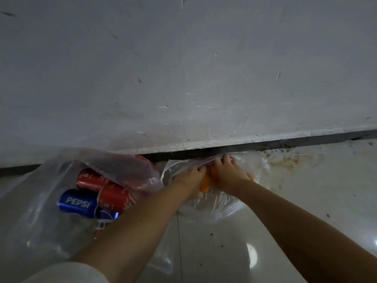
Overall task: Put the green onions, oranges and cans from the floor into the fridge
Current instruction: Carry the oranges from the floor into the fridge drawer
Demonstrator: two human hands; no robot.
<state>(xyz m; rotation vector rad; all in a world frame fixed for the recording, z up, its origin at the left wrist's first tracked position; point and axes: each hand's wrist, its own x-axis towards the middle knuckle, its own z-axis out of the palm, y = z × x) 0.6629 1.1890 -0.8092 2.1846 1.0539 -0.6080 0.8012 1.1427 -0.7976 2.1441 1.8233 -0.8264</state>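
Observation:
A clear plastic bag (234, 203) lies on the floor against the wall, with oranges (205, 183) showing between my hands. My left hand (190, 180) and my right hand (228, 170) are both inside the bag's mouth, fingers curled over the oranges. To the left, a second clear bag (40, 201) holds red cans (116, 196) and a blue Pepsi can (78, 203); my left forearm hides part of it. No green onions or fridge are in view.
A scuffed white wall (183, 68) fills the upper half, with a dark gap (265, 145) along its base. The glossy tiled floor (224, 252) is stained near the wall at right (289, 160).

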